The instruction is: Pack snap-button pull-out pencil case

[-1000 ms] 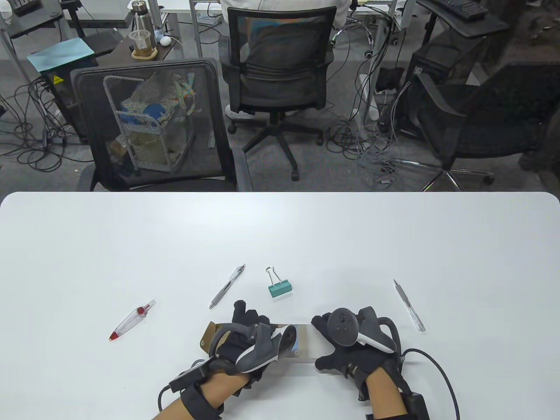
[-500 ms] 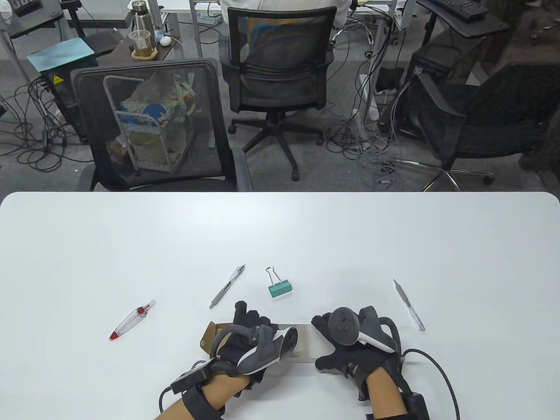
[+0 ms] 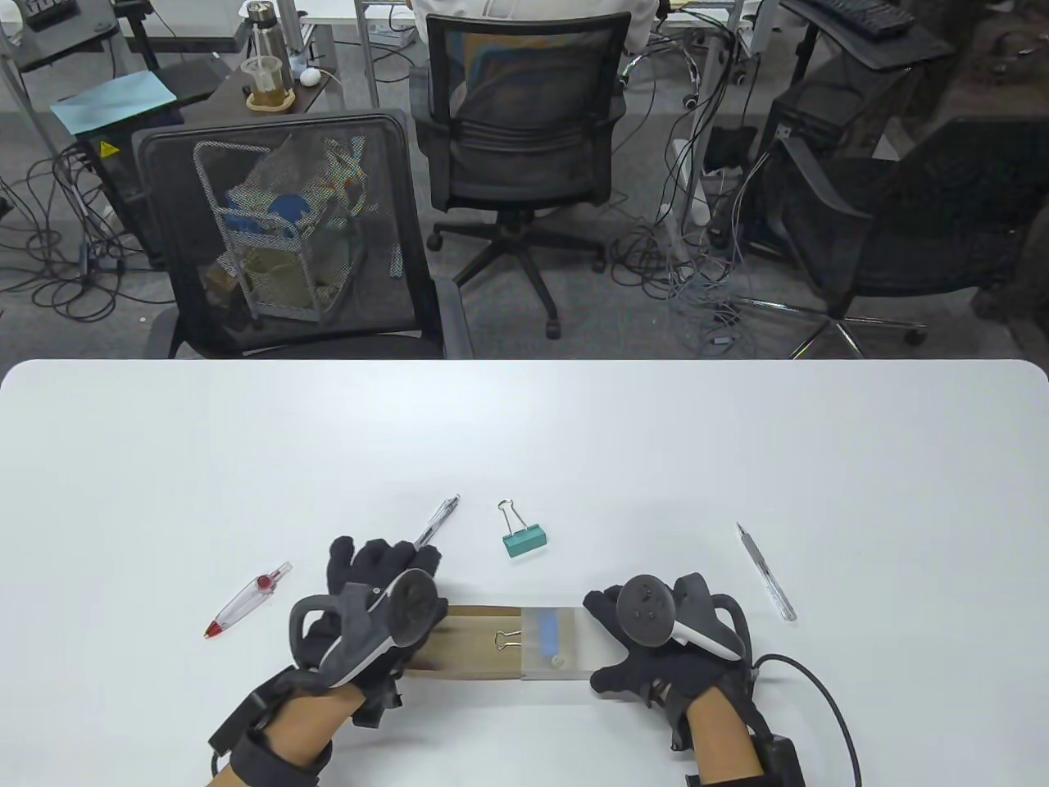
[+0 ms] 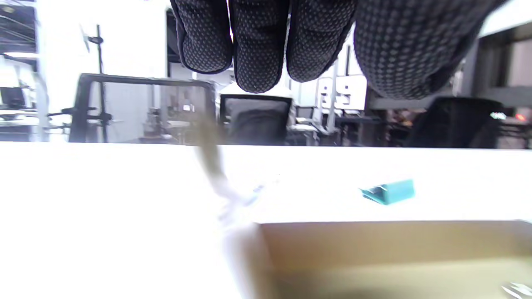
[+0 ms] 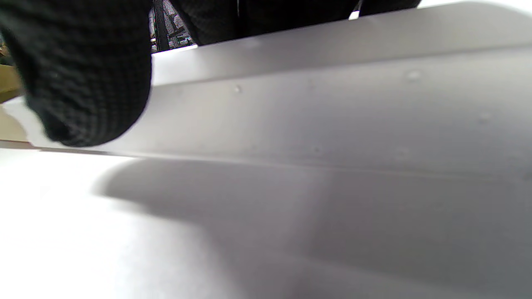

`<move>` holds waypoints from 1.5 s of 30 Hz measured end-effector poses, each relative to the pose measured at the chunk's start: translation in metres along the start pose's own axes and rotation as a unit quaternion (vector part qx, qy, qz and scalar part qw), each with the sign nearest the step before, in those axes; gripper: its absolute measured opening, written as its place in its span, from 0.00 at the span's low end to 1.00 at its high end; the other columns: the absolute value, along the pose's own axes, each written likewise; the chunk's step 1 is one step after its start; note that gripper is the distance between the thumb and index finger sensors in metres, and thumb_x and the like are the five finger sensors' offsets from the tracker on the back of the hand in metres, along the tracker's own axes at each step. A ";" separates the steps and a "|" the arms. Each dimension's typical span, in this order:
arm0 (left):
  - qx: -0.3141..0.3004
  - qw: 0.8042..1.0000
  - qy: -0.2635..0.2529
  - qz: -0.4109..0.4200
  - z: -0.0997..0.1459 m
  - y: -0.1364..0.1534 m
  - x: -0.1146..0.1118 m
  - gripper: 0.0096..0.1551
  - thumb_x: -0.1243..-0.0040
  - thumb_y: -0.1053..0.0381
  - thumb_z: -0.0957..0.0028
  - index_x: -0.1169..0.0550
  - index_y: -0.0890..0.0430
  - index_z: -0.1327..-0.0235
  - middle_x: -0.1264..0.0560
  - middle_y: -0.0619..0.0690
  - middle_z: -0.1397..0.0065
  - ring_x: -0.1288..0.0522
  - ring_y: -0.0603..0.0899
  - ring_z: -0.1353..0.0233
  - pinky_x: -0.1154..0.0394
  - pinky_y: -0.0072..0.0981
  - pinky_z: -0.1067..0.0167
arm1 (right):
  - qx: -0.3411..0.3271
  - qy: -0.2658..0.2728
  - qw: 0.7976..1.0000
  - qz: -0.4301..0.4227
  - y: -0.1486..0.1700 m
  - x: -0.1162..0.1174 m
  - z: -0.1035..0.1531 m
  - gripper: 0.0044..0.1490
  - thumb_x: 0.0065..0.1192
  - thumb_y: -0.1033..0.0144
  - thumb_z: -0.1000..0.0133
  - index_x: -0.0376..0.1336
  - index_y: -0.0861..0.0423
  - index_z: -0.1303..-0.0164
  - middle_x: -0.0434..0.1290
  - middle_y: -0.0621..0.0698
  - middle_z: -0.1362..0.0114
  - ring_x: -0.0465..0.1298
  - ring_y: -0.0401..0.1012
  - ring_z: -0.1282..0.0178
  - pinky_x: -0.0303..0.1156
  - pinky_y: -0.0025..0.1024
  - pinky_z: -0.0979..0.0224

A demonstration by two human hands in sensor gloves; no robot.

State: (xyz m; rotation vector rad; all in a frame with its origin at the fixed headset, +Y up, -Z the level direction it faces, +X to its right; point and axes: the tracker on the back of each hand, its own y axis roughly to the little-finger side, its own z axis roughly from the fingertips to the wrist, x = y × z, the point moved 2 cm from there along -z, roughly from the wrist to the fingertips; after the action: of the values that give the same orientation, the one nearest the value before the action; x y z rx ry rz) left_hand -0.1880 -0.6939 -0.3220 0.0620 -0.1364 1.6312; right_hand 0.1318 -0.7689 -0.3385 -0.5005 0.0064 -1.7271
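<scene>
**Me:** From up top I see an office floor with cables and black mesh chairs [image 3: 524,115] behind a white table [image 3: 524,443]. A person in white sits in the far chair.

**You:** Where is the pencil case?

**Me:** Near the front edge, in the middle. Its brown tray [image 3: 471,648] sticks out to the left of the clear grey sleeve [image 3: 556,643]. A small clip [image 3: 506,639] lies in the tray, and something blue shows through the sleeve.

**You:** And the hands?

**Me:** My left hand [image 3: 373,611] sits over the left end of the tray. I cannot tell if it grips it. My right hand [image 3: 656,635] holds the right end of the sleeve, fingers curled around it.

**You:** What else is on the table?

**Me:** A silver pen [image 3: 434,525] just past my left fingers, a green binder clip [image 3: 523,541] near it, a red-tipped clear pen [image 3: 246,600] off to the left, and a thin craft knife [image 3: 766,571] on the right.

**You:** Left wrist view?

**Me:** My gloved fingers [image 4: 257,45] hang side by side above the table, touching nothing there. The tray [image 4: 395,257] is below, open. The green clip [image 4: 390,192] lies behind it.

**You:** Right wrist view?

**Me:** Very close. My thumb [image 5: 83,70] presses the near side of the grey sleeve [image 5: 332,112]. A bit of brown tray [image 5: 8,79] peeks out at the left.
</scene>
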 end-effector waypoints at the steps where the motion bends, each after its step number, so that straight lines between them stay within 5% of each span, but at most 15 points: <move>1: 0.012 1.000 -0.005 0.006 0.000 0.014 0.001 0.41 0.32 0.33 0.63 0.26 0.37 0.30 0.28 0.40 0.22 0.31 0.57 0.17 0.49 0.65 0.17 | 0.000 0.000 1.000 0.000 0.000 0.000 0.000 0.59 0.75 0.37 0.64 0.54 0.39 0.22 0.60 0.44 0.15 0.62 0.50 0.17 0.52 0.60 0.18; 8: 0.069 0.997 -0.001 -0.016 0.004 0.073 -0.013 0.52 0.36 0.29 0.63 0.42 0.31 0.21 0.46 0.38 0.12 0.49 0.58 0.09 0.60 0.68 0.17 | 0.001 0.000 1.000 -0.002 0.001 0.000 0.000 0.59 0.75 0.37 0.64 0.54 0.39 0.23 0.60 0.44 0.15 0.62 0.50 0.17 0.52 0.60 0.18; 14: 0.077 0.997 -0.005 0.002 0.008 0.092 -0.019 0.53 0.36 0.28 0.64 0.44 0.30 0.21 0.47 0.38 0.11 0.51 0.58 0.09 0.61 0.68 0.17 | 0.000 0.000 1.000 -0.005 0.001 0.001 0.001 0.59 0.75 0.37 0.64 0.53 0.39 0.22 0.59 0.44 0.15 0.61 0.50 0.17 0.51 0.60 0.18; 28: 0.073 0.997 -0.001 0.009 0.013 0.095 -0.020 0.54 0.37 0.27 0.64 0.44 0.31 0.21 0.47 0.39 0.11 0.51 0.59 0.09 0.61 0.69 0.18 | 0.012 -0.022 0.999 -0.021 -0.001 -0.006 -0.001 0.60 0.73 0.35 0.63 0.52 0.42 0.21 0.57 0.47 0.13 0.58 0.53 0.15 0.49 0.63 0.19; 35: 0.063 0.998 -0.001 -0.004 0.014 0.090 -0.020 0.54 0.37 0.27 0.64 0.44 0.31 0.21 0.47 0.38 0.11 0.51 0.59 0.09 0.61 0.69 0.18 | 0.029 0.058 0.998 -0.012 -0.043 -0.033 -0.015 0.58 0.72 0.37 0.59 0.51 0.44 0.20 0.56 0.50 0.13 0.58 0.53 0.16 0.52 0.62 0.19; 40: 0.065 0.998 -0.002 -0.005 0.014 0.092 -0.020 0.54 0.37 0.27 0.64 0.44 0.31 0.21 0.47 0.39 0.11 0.51 0.59 0.09 0.62 0.69 0.18 | 0.117 0.106 0.986 0.053 -0.082 -0.051 -0.045 0.58 0.70 0.33 0.60 0.52 0.42 0.20 0.58 0.48 0.13 0.61 0.51 0.16 0.54 0.59 0.17; 45: 0.065 0.998 -0.003 0.004 0.014 0.095 -0.019 0.54 0.37 0.27 0.64 0.44 0.31 0.21 0.47 0.39 0.11 0.51 0.59 0.09 0.62 0.69 0.18 | 0.232 0.093 0.968 -0.005 -0.095 -0.058 -0.082 0.57 0.69 0.31 0.61 0.53 0.39 0.21 0.59 0.46 0.13 0.62 0.49 0.15 0.55 0.59 0.15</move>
State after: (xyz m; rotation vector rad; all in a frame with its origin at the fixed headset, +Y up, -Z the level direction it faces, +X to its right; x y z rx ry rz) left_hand -0.2817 -0.7204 -0.3152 0.1667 -0.0346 1.6473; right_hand 0.0234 -0.7151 -0.4051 0.0074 -0.2610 -1.7091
